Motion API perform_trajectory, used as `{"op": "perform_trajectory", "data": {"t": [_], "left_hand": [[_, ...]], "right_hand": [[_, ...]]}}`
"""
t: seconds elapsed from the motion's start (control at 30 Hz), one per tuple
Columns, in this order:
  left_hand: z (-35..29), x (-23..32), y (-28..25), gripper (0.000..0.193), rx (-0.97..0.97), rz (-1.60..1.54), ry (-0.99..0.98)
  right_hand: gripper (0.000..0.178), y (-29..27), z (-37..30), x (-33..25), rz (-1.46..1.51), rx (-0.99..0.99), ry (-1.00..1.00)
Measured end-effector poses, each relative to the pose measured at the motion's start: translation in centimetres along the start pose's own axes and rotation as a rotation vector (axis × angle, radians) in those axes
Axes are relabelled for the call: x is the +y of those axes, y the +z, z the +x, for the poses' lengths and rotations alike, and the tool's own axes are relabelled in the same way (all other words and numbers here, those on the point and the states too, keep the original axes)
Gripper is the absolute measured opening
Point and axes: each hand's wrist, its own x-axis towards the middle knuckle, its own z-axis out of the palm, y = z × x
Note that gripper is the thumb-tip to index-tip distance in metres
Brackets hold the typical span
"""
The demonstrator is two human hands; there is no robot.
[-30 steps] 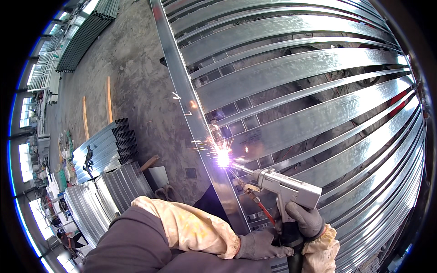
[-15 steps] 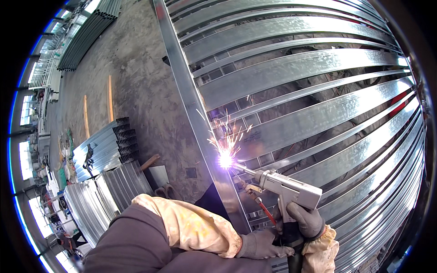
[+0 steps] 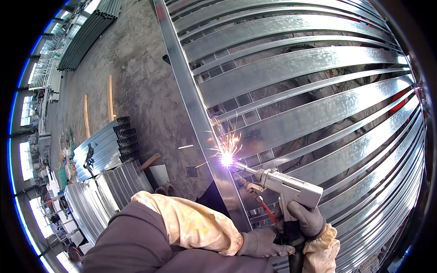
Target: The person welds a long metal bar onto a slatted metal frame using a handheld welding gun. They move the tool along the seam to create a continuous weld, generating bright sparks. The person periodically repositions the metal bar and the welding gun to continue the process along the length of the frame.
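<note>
My right hand [image 3: 309, 220], in a grey glove, is closed around the pistol grip of a silver welding gun [image 3: 293, 187]. My gloved left hand [image 3: 264, 242] is closed around the black lower end of the grip, its fingers partly hidden. The gun's nozzle points left and slightly upward at a metal frame. A bright white-violet glow [image 3: 226, 159] with orange sparks burns at its tip, where the frame's long side rail [image 3: 191, 104] meets the crossbars. A red hose with a brass fitting [image 3: 255, 191] runs beneath the gun.
Flat crossbars [image 3: 296, 118] with gaps between them stretch off to the right. Stacked metal profiles [image 3: 98, 150] lie on the concrete floor [image 3: 141, 91] at left, near two wooden strips [image 3: 110, 98]. More dark tubes [image 3: 88, 34] are piled farther back.
The glow and the gun's nozzle have shifted very slightly up along the joint. The spark spray has changed shape. Both hands keep their hold on the gun.
</note>
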Motion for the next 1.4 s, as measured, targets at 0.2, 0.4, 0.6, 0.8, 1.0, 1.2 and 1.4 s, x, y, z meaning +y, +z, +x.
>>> {"op": "perform_trajectory", "data": {"t": [0.2, 0.4, 0.6, 0.8, 1.0, 1.2, 1.4], "left_hand": [[-0.2, 0.6, -0.2, 0.043, -0.055, 0.026, -0.073], [0.0, -0.3, 0.1, 0.056, -0.038, 0.094, -0.041], [-0.2, 0.4, 0.3, 0.049, -0.064, 0.122, -0.104], [-0.3, -0.7, 1.5, 0.04, 0.035, 0.024, -0.041], [-1.1, 0.6, 2.5, 0.039, -0.017, -0.067, -0.014], [-0.8, 0.4, 3.6, 0.039, 0.008, 0.016, -0.08], [0.7, -2.3, 3.7, 0.04, 0.047, 0.15, -0.078]], "right_hand": [[0.028, 0.4, -0.5, -0.1, 0.011, 0.035, 0.007], [0.029, 0.3, -0.5, 0.1, 0.022, -0.003, 0.011], [0.033, 0.8, -0.9, 0.1, -0.019, 0.03, -0.005], [0.036, 0.6, -1.1, 1.7, -0.064, 0.073, -0.096], [0.032, -0.8, -2.4, 3.0, 0.1, -0.012, -0.093], [0.034, -1.2, -2.7, 4.1, 0.004, 0.019, -0.131], [0.038, -1.9, -2.3, 4.5, -0.022, 0.003, -0.084]]}}
